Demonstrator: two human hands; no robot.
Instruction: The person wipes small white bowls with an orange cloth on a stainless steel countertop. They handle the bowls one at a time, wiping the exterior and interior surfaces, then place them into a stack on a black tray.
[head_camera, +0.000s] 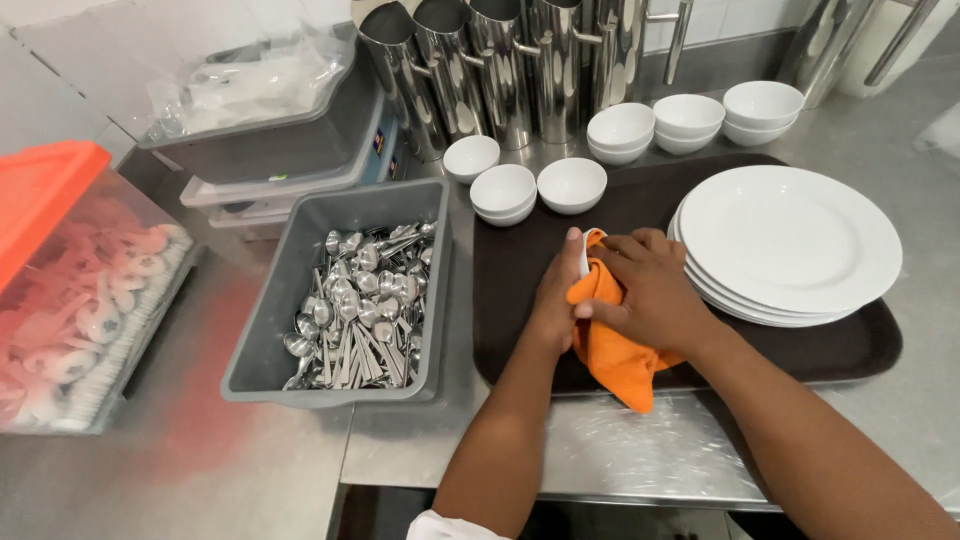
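Note:
My left hand (556, 296) and my right hand (647, 292) meet over a dark brown tray (520, 330). Between them is a small white bowl (584, 258), mostly hidden, wrapped in an orange cloth (615, 362). The left hand grips the bowl's side. The right hand presses the cloth around it, and the cloth's tail hangs down toward the tray's near edge. Only a sliver of the bowl's white rim shows beside my left thumb.
A stack of white plates (790, 240) sits on the tray's right. Several small white bowls (572, 184) stand behind it. A grey bin (262, 350) full of spoons is left of the tray. Steel jugs (500, 70) line the back. An orange-lidded clear box (80, 290) stands far left.

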